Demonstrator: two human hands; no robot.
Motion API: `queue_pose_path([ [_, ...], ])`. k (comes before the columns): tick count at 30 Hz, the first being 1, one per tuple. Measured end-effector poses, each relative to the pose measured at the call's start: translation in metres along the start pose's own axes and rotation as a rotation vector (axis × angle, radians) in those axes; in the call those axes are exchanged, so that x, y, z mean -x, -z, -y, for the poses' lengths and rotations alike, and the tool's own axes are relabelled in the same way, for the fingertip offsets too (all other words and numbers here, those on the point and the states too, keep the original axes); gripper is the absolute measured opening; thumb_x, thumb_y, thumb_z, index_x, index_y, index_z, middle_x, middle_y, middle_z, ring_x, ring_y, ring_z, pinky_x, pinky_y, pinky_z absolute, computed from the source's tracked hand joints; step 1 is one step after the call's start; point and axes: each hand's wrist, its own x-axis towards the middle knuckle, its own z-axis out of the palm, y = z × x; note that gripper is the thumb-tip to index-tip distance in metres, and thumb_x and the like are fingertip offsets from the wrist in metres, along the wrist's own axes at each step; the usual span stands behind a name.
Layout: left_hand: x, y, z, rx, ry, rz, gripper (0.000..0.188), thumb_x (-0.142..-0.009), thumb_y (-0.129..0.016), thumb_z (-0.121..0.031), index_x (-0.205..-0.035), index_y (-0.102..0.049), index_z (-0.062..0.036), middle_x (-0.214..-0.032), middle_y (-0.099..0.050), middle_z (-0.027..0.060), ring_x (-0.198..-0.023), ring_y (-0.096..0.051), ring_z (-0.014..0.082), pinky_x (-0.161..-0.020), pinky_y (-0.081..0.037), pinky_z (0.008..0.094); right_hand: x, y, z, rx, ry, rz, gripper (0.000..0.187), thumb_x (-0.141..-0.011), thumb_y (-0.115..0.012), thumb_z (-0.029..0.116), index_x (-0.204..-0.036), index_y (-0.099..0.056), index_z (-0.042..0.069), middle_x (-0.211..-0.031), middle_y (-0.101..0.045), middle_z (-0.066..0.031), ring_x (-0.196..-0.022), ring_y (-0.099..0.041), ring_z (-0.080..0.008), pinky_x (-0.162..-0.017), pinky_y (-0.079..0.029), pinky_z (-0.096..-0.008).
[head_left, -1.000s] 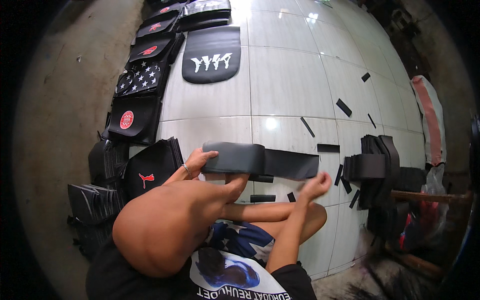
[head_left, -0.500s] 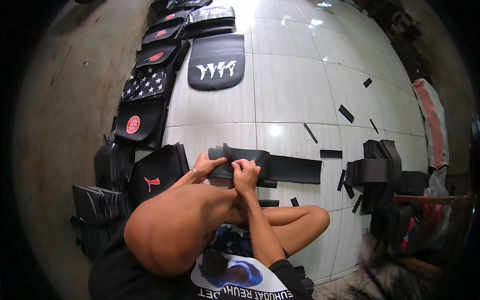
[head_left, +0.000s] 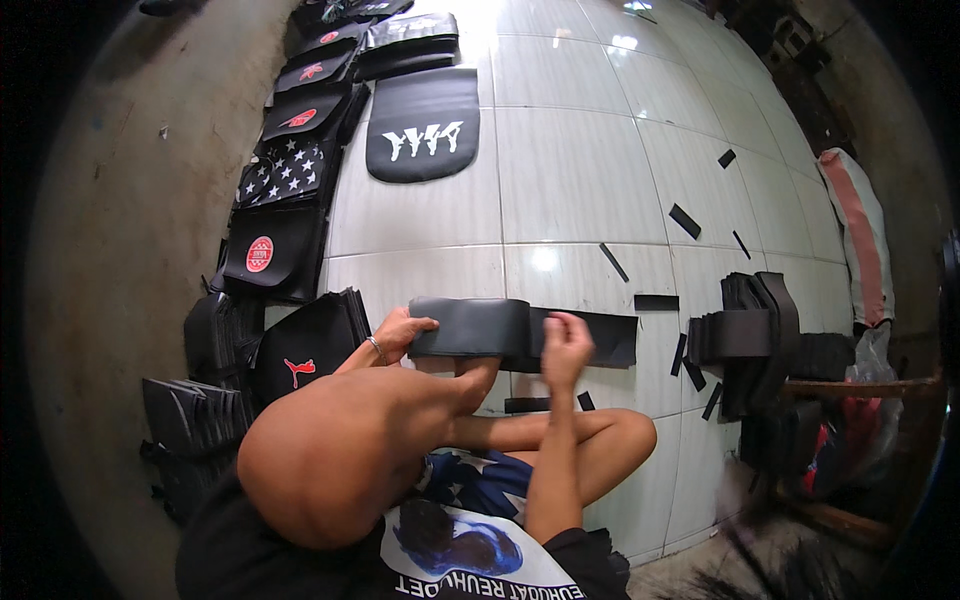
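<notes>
From my remote view, my left hand [head_left: 402,332] has its grip closed on the left end of the black strips [head_left: 468,328], near on the tiled floor [head_left: 580,190]. My right hand [head_left: 567,345] curls over their right stretch; whether it grasps anything, I can't tell.

Bare left hand [head_left: 405,331]: left of frame centre, gripping, thumb extended rightward. Bare right hand [head_left: 567,348]: right of centre, fingers curled. Bare right forearm [head_left: 555,455]: rising near-vertically from lower edge. Bare left knee [head_left: 320,455]: raised, lower left.
</notes>
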Motion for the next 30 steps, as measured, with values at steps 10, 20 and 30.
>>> queue_pose_path([
  [10, 0.022, -0.027, -0.013, -0.189, -0.127, -0.24, 0.031, -0.072, -0.083, -0.013, -0.093, -0.068, 0.0034, -0.086, -0.069, 0.0085, -0.072, -0.065, 0.015, -0.063, -0.055, 0.0292, 0.054, -0.085, 0.022, 0.517, 0.317, 0.383, 0.019, -0.079, -0.071, 0.028, -0.08, -0.07, 0.01, -0.082, -0.065, -0.0035, -0.091, -0.053, -0.0244, -0.082, -0.036, -0.0389],
  [20, 0.004, -0.004, 0.008, -0.129, -0.12, -0.126, 0.026, -0.085, -0.07, -0.013, -0.104, -0.064, 0.0044, -0.094, -0.068, 0.01, -0.079, -0.065, 0.0149, -0.068, -0.055, 0.0313, 0.014, -0.003, -0.024, -0.26, -0.225, 0.323, 0.016, -0.087, -0.066, 0.01, -0.092, -0.066, -0.005, -0.088, -0.065, -0.0048, -0.08, -0.056, -0.0123, -0.072, -0.046, -0.028],
  [30, 0.019, -0.01, -0.004, -0.983, -0.421, -0.479, 0.034, -0.087, -0.068, -0.028, -0.099, -0.063, 0.0042, -0.097, -0.066, 0.013, -0.088, -0.064, 0.0178, -0.079, -0.053, 0.0332, 0.01, -0.003, -0.008, -0.584, -0.282, 0.442, 0.005, -0.092, -0.06, 0.004, -0.087, -0.062, 0.004, -0.081, -0.057, 0.0053, -0.075, -0.048, -0.0042, -0.068, -0.039, -0.0192],
])
